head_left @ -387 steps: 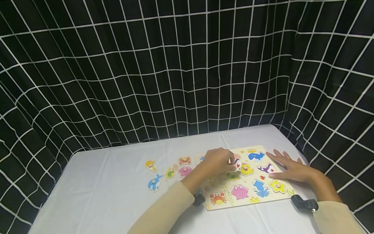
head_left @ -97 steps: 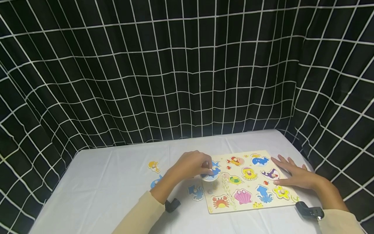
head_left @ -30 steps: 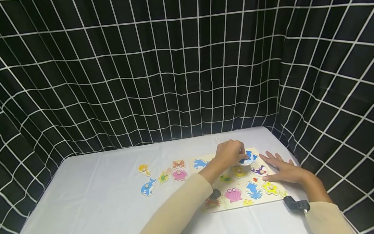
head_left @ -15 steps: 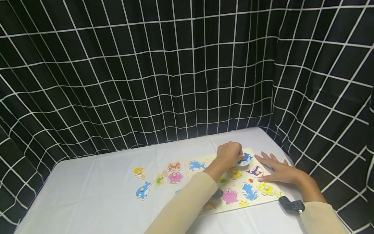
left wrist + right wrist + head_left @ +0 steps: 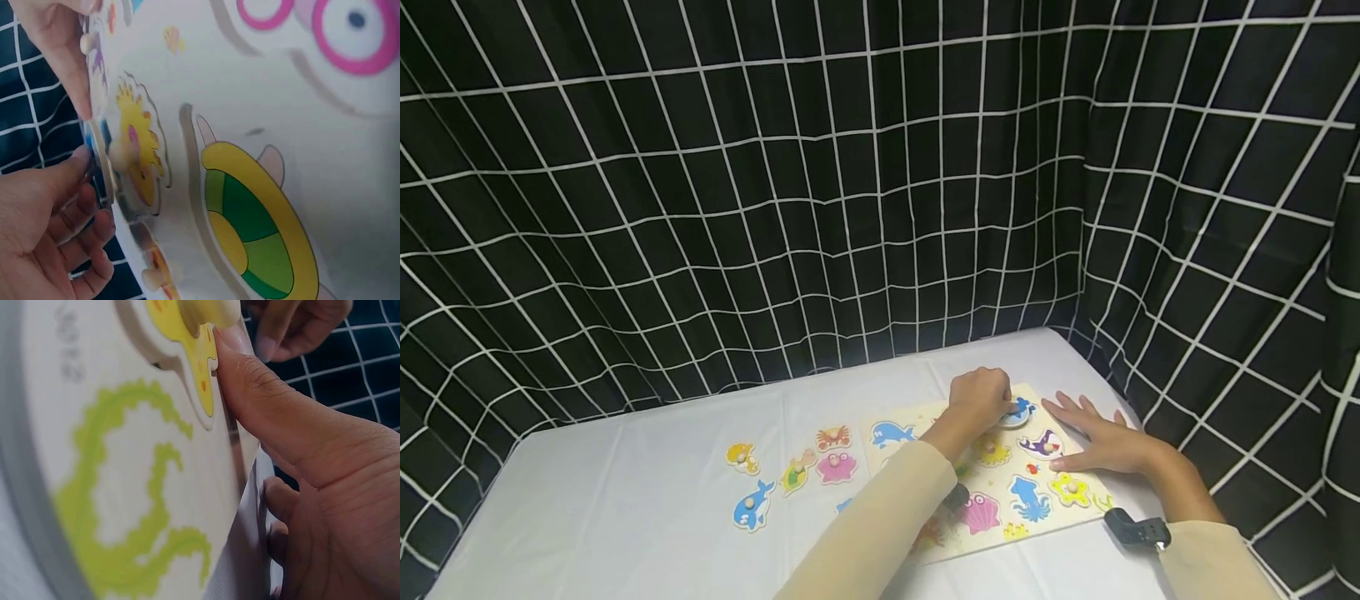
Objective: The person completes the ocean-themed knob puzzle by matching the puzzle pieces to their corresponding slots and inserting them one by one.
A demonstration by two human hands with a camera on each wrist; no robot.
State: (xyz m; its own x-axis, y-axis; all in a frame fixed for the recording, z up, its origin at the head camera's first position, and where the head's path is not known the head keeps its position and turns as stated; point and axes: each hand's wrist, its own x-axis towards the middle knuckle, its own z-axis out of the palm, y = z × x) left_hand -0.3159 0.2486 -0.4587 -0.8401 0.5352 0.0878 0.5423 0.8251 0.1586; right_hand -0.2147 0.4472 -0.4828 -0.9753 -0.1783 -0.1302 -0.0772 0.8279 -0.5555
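Left hand (image 5: pixel 979 400) pinches one blue whale piece (image 5: pixel 1018 411) over the board (image 5: pixel 1078 508); right hand (image 5: pixel 1093 439) lies flat beside it, fingers straight. Five pieces sit loose to the left.

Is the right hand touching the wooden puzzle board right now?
Touching. In the head view the right hand lies flat on the wooden puzzle board; the right wrist view shows its thumb against the board's yellow piece.

Your left sleeve (image 5: pixel 880 517) hides the puzzle board's (image 5: pixel 1075 508) near-left corner and a loose piece. Left hand (image 5: pixel 977 400) covers most of the blue whale piece (image 5: pixel 1019 410). Wrist views are blurred close-ups, cropped.
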